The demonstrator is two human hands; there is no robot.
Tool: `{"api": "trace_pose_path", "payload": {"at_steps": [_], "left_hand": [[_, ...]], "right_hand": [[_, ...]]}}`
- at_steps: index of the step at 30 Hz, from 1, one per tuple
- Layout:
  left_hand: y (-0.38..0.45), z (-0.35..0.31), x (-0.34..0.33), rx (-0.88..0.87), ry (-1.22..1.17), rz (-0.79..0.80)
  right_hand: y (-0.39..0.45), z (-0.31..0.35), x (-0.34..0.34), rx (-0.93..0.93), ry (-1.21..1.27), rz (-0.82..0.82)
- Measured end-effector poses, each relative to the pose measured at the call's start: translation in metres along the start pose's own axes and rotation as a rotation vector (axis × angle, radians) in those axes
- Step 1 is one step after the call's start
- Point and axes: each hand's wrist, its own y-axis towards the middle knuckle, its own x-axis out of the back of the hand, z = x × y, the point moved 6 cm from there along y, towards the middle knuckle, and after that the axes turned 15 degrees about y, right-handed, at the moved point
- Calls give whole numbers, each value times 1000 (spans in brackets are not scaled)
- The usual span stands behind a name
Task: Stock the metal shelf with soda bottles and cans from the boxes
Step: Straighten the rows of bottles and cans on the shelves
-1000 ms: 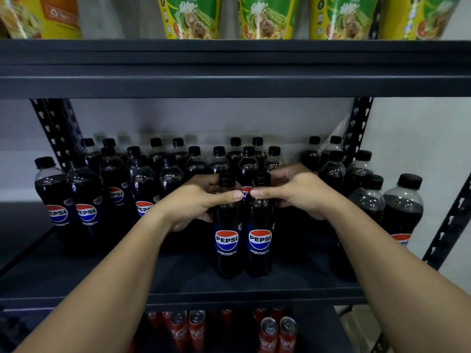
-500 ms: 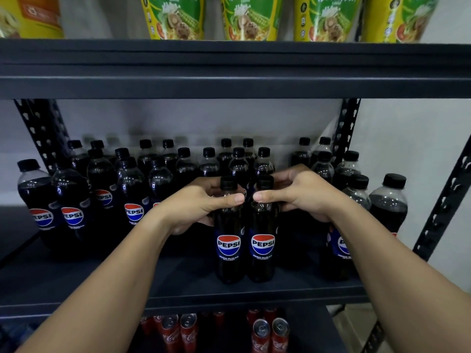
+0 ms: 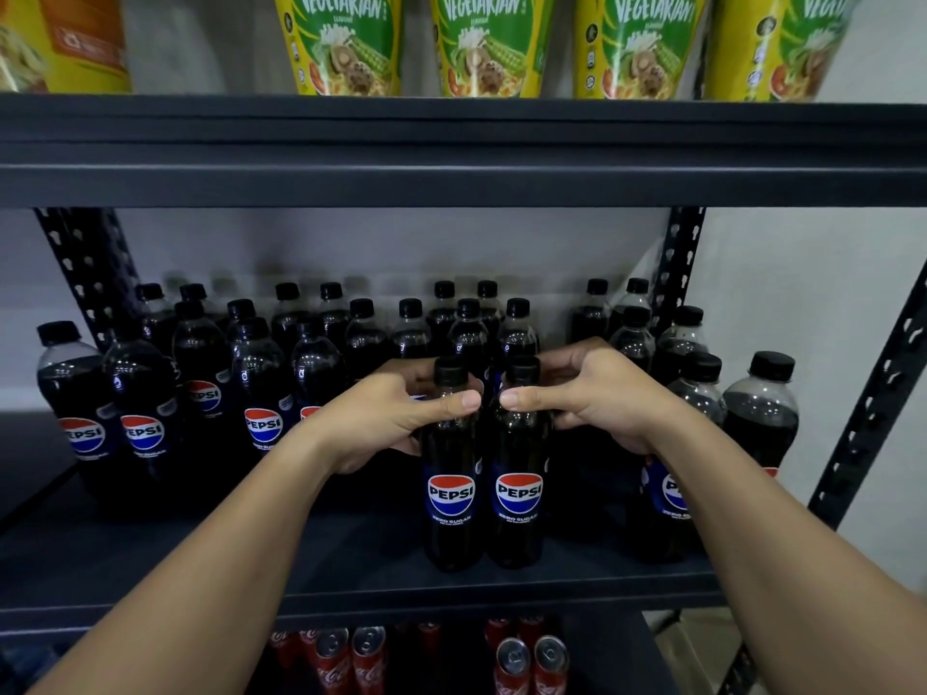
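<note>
The left hand (image 3: 396, 418) grips the neck of the left bottle (image 3: 451, 494), and the right hand (image 3: 597, 398) grips the right bottle (image 3: 519, 489). Both bottles stand straight up, touching, at the shelf (image 3: 351, 584) front. The other bottles (image 3: 411, 333) wait at 12 o'clock, so I think a push goes that way.

Just one view here, a wide-angle head cam looking forward and slightly down, straight into the dark grey metal shelf (image 3: 451, 589) from close up. The black-capped Pepsi bottles (image 3: 454, 474) sit about level with it, red soda cans (image 3: 368, 659) peek in below, and both forearms reach in from the bottom corners.
</note>
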Motion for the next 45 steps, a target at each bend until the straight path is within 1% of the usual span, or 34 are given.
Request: {"api": "trace_pose_path", "payload": {"at_steps": [4,7,13,18,26,30,35,37,41,45], "left_hand": [[-1,-3,0,2,36,16],[-4,-3,1,-4,75,49],[-5,2,8,-3,130,10],[-4,4,10,1,128,15],[-4,1,11,-6,170,36],[-1,4,14,-34,149,56],[6,9,40,-72,-28,-9],[12,8,60,-81,-39,-56],[24,6,109,-78,118,-154],[38,8,157,-57,320,-240]], "right_hand": [[-1,1,1,10,5,-12],[-4,2,1,22,31,15],[-8,-5,1,-19,55,42],[-8,-6,1,-21,89,57],[-7,-5,0,-26,35,82],[-5,-4,2,-42,-36,83],[12,14,4,25,-38,1],[25,27,2,36,-39,-13],[61,57,-7,100,-86,-6],[107,79,-28,153,-247,53]]}}
